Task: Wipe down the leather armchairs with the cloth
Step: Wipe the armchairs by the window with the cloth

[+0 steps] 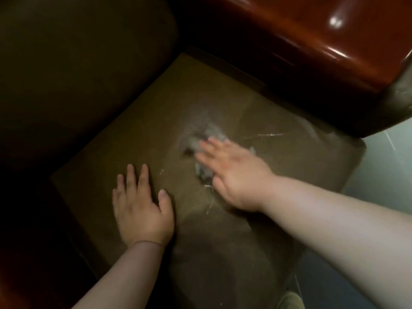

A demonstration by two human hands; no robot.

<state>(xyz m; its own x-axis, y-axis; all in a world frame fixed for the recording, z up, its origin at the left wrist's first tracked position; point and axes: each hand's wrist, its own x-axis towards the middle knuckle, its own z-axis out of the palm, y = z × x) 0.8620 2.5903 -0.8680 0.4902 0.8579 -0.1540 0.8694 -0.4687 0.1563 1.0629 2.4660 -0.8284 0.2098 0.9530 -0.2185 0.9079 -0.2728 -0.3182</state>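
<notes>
The brown leather seat cushion (169,108) of an armchair fills the middle of the head view. My right hand (234,172) lies flat with straight fingers on a grey cloth (196,143), pressing it against the cushion; hand and cloth are blurred. Only the cloth's edges show past my fingers and thumb. My left hand (142,210) rests palm down on the cushion to the left, fingers spread, holding nothing.
The dark backrest (78,74) rises at the upper left. A glossy reddish-brown armrest (312,36) runs along the upper right. Pale floor (383,166) shows at the right beyond the cushion's front corner. Thin light scratch marks (263,135) cross the leather.
</notes>
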